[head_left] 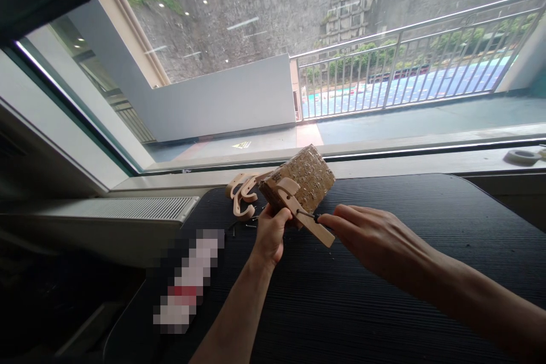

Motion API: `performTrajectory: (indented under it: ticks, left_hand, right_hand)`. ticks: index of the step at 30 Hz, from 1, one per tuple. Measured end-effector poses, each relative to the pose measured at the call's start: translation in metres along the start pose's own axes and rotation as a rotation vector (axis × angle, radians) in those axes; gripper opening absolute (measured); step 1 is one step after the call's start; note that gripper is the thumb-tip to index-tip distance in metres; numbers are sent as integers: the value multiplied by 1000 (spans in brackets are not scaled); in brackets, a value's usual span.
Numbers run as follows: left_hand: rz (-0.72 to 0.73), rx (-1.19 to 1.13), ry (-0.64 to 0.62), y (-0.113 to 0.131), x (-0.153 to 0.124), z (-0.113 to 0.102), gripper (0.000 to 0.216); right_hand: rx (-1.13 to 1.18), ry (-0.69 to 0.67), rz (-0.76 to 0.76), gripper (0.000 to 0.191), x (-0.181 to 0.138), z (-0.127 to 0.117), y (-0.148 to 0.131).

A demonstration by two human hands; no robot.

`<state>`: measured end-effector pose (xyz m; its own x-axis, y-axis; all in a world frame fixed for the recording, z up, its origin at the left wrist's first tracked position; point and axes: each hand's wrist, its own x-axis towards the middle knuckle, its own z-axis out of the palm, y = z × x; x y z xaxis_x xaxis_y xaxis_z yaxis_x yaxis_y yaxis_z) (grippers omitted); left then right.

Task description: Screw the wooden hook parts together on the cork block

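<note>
My left hand (269, 234) is closed around the lower corner of a chipboard block (307, 175), holding it tilted above the black ribbed mat (384, 307). A pale wooden hook-shaped piece (294, 205) lies against the block's near face. My right hand (371, 239) pinches a small dark screw or tool tip (310, 215) against that wooden piece. Two more wooden hooks (243, 190) lie on the mat just left of the block.
A few small dark screws (249, 222) lie on the mat below the hooks. A tape roll (522, 156) sits on the window sill at the far right. A radiator grille (140, 207) runs along the left. A blurred-out object (190, 278) lies at the mat's left edge.
</note>
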<state>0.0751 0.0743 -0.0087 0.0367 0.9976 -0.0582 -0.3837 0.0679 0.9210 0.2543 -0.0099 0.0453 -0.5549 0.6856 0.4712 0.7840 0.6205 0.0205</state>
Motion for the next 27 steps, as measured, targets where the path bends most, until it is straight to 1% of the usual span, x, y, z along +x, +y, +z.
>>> performTrajectory:
  ticks: [4,7,12,14,15,17,19,21,24,27]
  left_hand:
    - [-11,1,-11,0,0,0,23]
    - [-13,4,2,1,-1,0,22]
    - [11,30,7,1,-1,0,24]
    - [35,42,4,0,-1,0,24]
    - [50,45,1,0,-1,-1,24]
    - [82,48,1,0,-1,-1,24]
    - [102,52,6,0,0,-1,23]
    - [109,56,12,-1,1,-1,21]
    - [101,56,43,-2,3,-1,19]
    - [85,42,82,-2,4,-2,19]
  right_hand:
    - [5,-43,-65,32,-2,-4,6]
    - [-22,-79,-69,31,-3,-4,11]
    - [-74,-38,-29,31,0,5,9]
    - [-35,-16,43,27,2,10,3]
    - [8,-5,110,24,2,13,0]
    - [127,13,291,21,3,18,-6]
    - [236,-6,471,24,4,21,-10]
    - [272,-54,569,27,5,22,-13]
    - [180,-140,568,29,9,16,-14]
    - [23,-157,464,32,12,7,-14]
